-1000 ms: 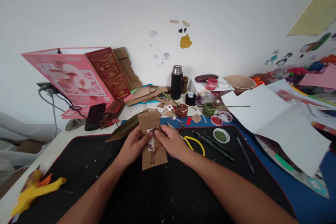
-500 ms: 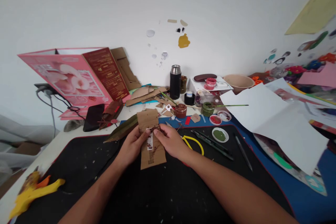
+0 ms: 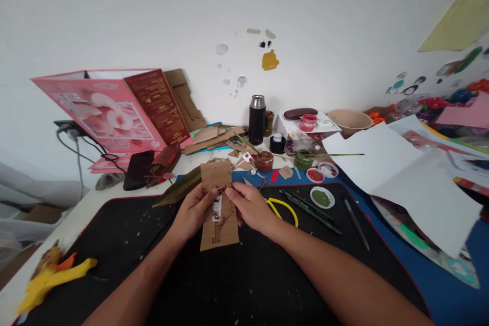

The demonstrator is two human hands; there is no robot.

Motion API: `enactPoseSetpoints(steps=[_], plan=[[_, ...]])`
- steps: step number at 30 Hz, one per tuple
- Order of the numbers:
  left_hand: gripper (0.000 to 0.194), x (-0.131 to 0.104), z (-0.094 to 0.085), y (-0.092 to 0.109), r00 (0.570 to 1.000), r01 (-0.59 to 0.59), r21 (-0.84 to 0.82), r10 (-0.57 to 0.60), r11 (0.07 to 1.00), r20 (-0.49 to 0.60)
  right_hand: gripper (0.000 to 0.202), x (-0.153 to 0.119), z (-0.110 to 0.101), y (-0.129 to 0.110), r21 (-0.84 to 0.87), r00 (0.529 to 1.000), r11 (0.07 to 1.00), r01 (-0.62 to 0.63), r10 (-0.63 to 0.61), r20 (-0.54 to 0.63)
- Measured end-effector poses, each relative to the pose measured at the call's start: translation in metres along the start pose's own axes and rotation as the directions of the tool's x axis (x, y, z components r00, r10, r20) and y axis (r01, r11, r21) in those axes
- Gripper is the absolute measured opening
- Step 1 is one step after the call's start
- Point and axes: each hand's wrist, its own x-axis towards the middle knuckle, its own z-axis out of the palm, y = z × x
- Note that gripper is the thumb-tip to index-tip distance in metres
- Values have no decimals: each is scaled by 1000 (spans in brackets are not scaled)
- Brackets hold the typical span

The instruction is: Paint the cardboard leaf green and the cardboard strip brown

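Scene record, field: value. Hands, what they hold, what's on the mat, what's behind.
left hand: left hand, gripping strip's left side, thumb in front
right hand: right hand, gripping strip's right side, thumb in front
held: cardboard strip, white patch and dark marks on front
mat: black mat; yellow loop and green-paint dish to the strip's right
mat, far left: yellow tool at its edge
behind: red-brown jar, green jar, flask
hidden: fingertips behind strip

The cardboard strip (image 3: pixel 228 218), its print (image 3: pixel 217 233) illegibly small, partly hides the fingers (image 3: pixel 194 195) of the left hand (image 3: pixel 192 210).
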Motion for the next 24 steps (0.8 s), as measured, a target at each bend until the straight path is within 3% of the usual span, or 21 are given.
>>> enactPoseSetpoints(steps=[8,12,18,24], plan=[[65,3,2,-5,989,-112,113,122,987,-85,43,6,3,2,-121,993,990,69,-79,-83],[64,3,1,-7,995,-79,92,84,993,-47,39,6,0,2,-201,982,969,140,-162,-99],[62,0,-3,-3,999,-36,130,33,991,23,36,-3,-3,-4,-33,1000,999,-11,11,16],[56,1,0,-1,996,-92,139,89,986,26,39,1,-4,-1,-151,995,985,86,-93,-41]])
